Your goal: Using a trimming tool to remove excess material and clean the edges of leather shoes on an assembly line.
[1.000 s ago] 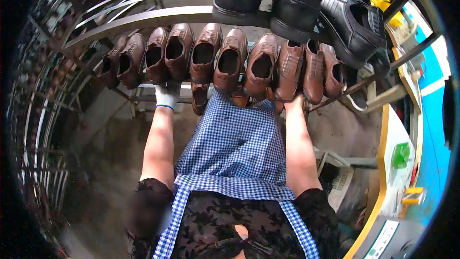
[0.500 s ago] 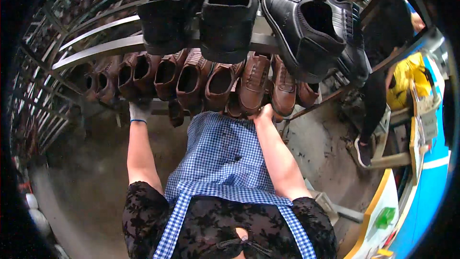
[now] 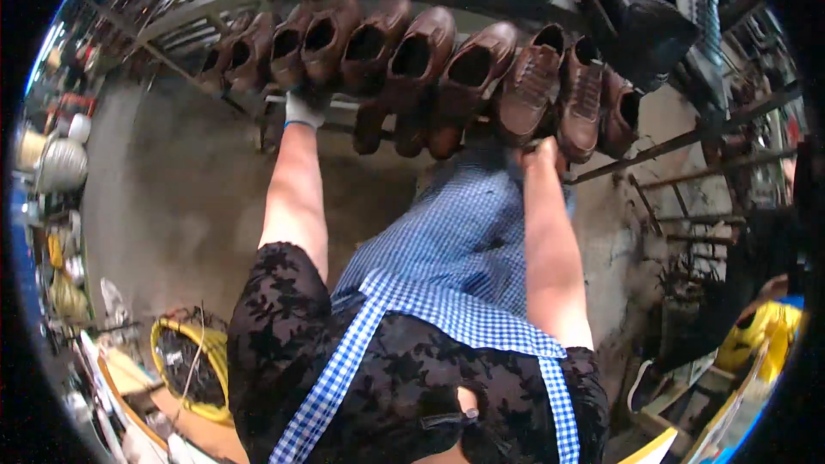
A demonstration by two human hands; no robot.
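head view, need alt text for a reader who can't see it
A white-gloved left hand and a bare right hand are at the near edge of a metal rack lined with brown leather lace-up shoes. Black leather shoes stand higher up; the person wears a blue-and-white checked apron.

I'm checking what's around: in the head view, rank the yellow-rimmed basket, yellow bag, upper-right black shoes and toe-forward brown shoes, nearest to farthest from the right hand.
From the right hand:
1. Toe-forward brown shoes, just above
2. Black shoes, above right
3. Yellow bag, lower right
4. Yellow-rimmed basket, lower left
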